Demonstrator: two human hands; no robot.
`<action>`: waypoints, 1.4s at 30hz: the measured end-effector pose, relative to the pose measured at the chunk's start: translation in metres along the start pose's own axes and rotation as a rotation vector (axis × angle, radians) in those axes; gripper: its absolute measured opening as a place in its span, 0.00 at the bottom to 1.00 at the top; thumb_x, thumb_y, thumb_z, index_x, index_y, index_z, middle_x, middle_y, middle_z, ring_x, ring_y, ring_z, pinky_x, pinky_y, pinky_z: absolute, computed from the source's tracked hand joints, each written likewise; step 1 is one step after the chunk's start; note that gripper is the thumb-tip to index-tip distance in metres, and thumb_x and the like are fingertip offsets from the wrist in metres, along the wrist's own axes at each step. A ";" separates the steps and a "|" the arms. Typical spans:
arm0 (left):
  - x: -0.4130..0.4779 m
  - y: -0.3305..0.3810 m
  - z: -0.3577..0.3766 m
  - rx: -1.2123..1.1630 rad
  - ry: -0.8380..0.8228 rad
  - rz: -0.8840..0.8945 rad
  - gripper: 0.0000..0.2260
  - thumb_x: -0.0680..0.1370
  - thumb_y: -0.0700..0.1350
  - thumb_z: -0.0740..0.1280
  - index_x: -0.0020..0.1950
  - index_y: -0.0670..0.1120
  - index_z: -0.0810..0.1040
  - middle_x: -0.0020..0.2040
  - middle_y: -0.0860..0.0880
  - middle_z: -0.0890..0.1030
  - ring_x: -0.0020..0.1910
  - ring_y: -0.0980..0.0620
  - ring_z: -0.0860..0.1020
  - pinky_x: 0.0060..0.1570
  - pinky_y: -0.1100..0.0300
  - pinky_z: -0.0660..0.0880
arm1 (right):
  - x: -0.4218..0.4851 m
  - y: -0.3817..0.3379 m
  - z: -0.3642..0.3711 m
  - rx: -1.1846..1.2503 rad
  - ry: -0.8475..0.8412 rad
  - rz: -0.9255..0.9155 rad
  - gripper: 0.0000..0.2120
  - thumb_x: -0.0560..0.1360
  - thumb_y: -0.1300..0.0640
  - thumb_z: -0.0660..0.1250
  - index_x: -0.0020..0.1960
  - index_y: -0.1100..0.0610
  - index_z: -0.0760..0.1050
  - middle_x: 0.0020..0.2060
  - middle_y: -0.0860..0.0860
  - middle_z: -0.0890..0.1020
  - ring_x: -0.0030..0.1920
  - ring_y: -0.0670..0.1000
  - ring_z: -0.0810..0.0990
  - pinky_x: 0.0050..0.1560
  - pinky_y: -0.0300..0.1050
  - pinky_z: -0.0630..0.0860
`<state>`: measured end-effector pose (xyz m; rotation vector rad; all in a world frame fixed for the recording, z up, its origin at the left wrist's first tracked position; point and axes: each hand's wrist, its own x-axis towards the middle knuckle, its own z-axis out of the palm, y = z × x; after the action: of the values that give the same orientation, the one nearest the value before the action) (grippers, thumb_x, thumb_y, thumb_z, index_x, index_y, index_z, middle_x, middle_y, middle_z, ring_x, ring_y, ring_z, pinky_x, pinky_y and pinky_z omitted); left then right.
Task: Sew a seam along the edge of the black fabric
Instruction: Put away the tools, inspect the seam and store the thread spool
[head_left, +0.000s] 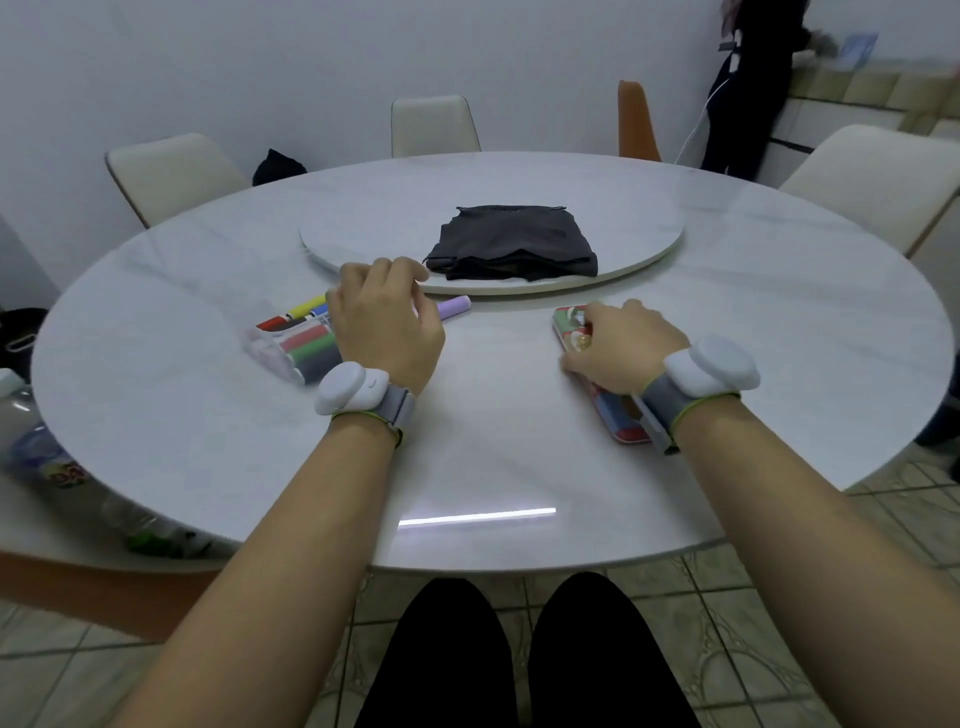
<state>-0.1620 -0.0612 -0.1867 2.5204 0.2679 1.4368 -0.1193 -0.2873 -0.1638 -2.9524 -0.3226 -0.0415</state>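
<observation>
The black fabric (511, 241) lies folded in a flat stack on a round turntable (363, 241) at the middle of the white table (493, 467). It sits on the turntable's near half, close to its near rim. Neither hand touches it; it lies beyond both hands and roughly between them, nearer the left one.

The left hand (384, 322) is palm down just short of the turntable's near rim, its fingers loosely curled with nothing visibly in its grasp. Under and beside it, towards the table's left edge, stands a clear box of thread spools (298, 345) in red, green, yellow and dark colours. A purple cylinder (454, 305) pokes out from beneath the hand on its right side.

The right hand (621, 348) lies on a flat, colourfully printed tin (618, 423) on the right part of the table, well apart from the fabric. Its fingers are bent over the tin's far end and the thumb lies along its left side. Whether it grips the tin or merely rests there I cannot tell.

Each wrist wears a white device on a grey strap, the left (348, 387) and the right (719, 364).
</observation>
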 end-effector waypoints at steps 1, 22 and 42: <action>0.000 -0.001 0.000 0.002 -0.009 0.003 0.09 0.74 0.41 0.62 0.50 0.47 0.80 0.43 0.50 0.81 0.50 0.41 0.75 0.46 0.52 0.66 | 0.000 -0.007 0.001 -0.003 -0.003 -0.021 0.26 0.74 0.42 0.65 0.67 0.52 0.68 0.62 0.60 0.71 0.61 0.64 0.73 0.51 0.51 0.70; 0.011 -0.022 -0.008 0.087 0.085 -0.022 0.09 0.75 0.40 0.62 0.52 0.47 0.79 0.46 0.48 0.79 0.46 0.42 0.74 0.41 0.50 0.68 | 0.075 -0.117 0.020 -0.148 0.032 -0.401 0.13 0.80 0.53 0.60 0.63 0.52 0.74 0.61 0.57 0.69 0.63 0.60 0.66 0.57 0.51 0.66; 0.004 0.007 -0.011 -0.591 -0.613 -0.195 0.13 0.84 0.46 0.58 0.44 0.48 0.79 0.29 0.64 0.76 0.32 0.61 0.72 0.36 0.62 0.66 | 0.037 -0.060 0.001 0.904 0.043 -0.565 0.08 0.76 0.50 0.70 0.48 0.55 0.80 0.38 0.53 0.85 0.40 0.56 0.84 0.51 0.60 0.80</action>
<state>-0.1694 -0.0657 -0.1755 2.2103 -0.0251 0.5107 -0.0963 -0.2211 -0.1531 -1.9032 -0.8813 -0.0214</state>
